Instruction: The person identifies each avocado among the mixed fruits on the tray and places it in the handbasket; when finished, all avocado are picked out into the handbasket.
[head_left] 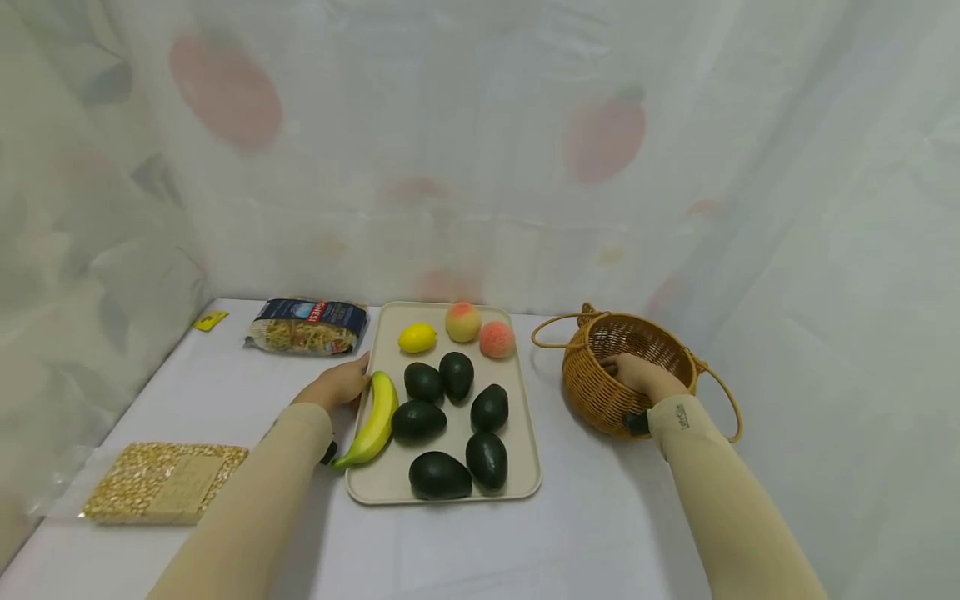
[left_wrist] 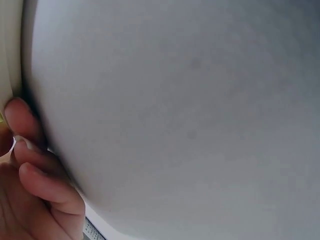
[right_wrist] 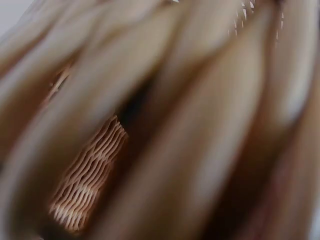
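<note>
My left hand (head_left: pixel 341 383) grips the left edge of a cream tray (head_left: pixel 525 417), beside the banana (head_left: pixel 378 421). In the left wrist view its fingers (left_wrist: pixel 47 187) curl at the tray's rim (left_wrist: pixel 10 50). On the tray are a lemon (head_left: pixel 417 337), two peaches (head_left: pixel 462 322) and several dark green avocados (head_left: pixel 418 422). My right hand (head_left: pixel 641 375) reaches over the near rim into a round wicker basket (head_left: pixel 592 392). Blurred weave (right_wrist: pixel 200 130) fills the right wrist view, and the basket hides the fingertips; I cannot tell whether they hold anything.
A bag of pasta (head_left: pixel 307 327) lies at the back left, with a small yellow packet (head_left: pixel 210 321) near it. A clear bag of corn kernels (head_left: pixel 161 482) lies at the front left. Curtains (head_left: pixel 450 167) enclose the white table (head_left: pixel 592 517) at the back and sides.
</note>
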